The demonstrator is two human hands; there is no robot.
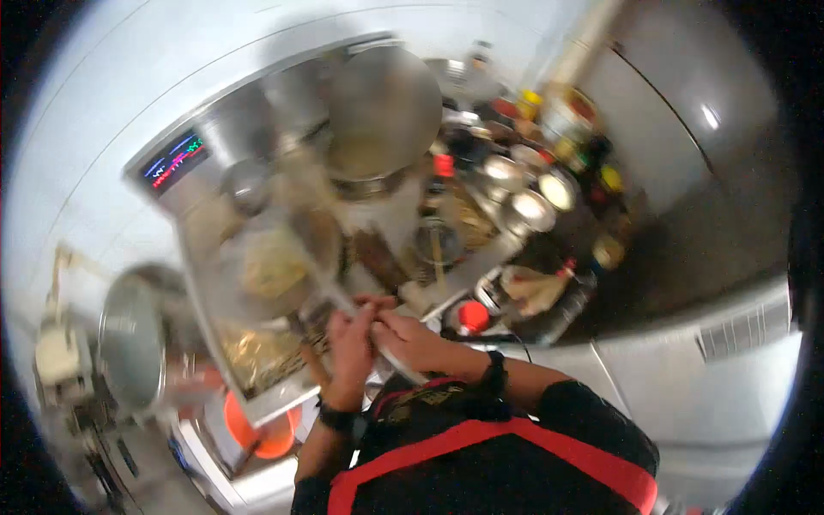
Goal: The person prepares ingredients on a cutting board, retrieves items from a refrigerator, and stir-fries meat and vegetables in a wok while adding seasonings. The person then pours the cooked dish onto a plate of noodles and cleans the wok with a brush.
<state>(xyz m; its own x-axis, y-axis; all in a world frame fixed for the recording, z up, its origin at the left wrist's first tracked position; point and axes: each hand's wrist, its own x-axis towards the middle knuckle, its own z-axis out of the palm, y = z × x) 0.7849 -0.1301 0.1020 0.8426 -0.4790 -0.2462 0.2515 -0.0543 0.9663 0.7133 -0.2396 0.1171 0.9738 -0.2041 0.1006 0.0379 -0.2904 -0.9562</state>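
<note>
My left hand point(350, 348) and my right hand point(415, 343) are close together in front of my body, both closed on a long pale handle point(330, 287). The handle runs up and left from my hands toward a wide pan point(266, 266) with pale yellowish food in it. Steam or motion blur hides the handle's far end. A second handle, brownish point(315, 365), sticks out of the pan area beside my left hand.
Behind the pan stands a large metal pot point(386, 112). Bowls point(530, 210), bottles and a red-capped jar point(473, 317) crowd the right side. An orange bucket point(266, 425) is low left, near a grey-green basin point(133, 343). A lit display point(176, 161) is at the back left.
</note>
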